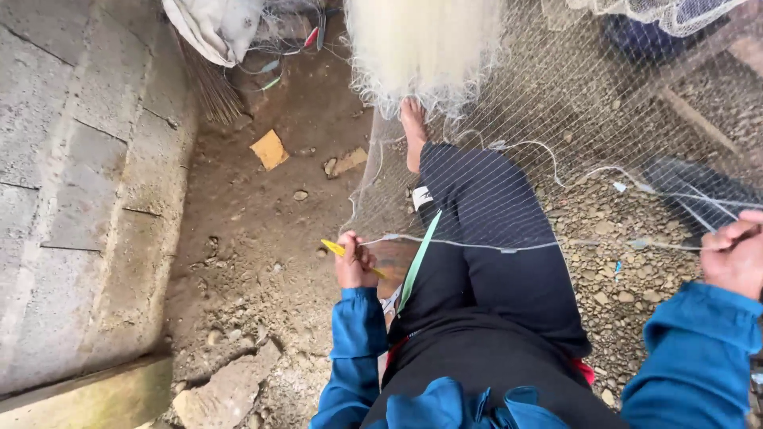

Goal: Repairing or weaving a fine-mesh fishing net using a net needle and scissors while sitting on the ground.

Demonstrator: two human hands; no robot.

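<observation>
Yellow plastic shows in the left hand (pixel 355 262): a thin netting needle (pixel 343 253), pinched between closed fingers with its point aimed up and to the left, right at the edge cord (pixel 469 242) of the fishing net (pixel 604 119). The right hand (pixel 735 253) is curled shut on the same cord well apart from the left, so the line runs nearly straight between the 2 hands and the mesh hangs open above it, which looks like a way to keep the working edge taut. Both arms wear blue sleeves (pixel 354 349); the left forearm rises close to the body, the right reaches out wide to the frame's edge.

The net drapes over the person's outstretched leg in dark trousers (pixel 493 262), and a bare foot (pixel 413 127) appears to press into the mesh, seemingly as a 3rd anchor. A bunched white mass of netting (pixel 421 48) hangs beyond the foot. Below lies dirt floor (pixel 262 238) with a scrap of cardboard (pixel 269 149), gravel (pixel 620 270) under the net, and a concrete block wall (pixel 79 175) along the left.
</observation>
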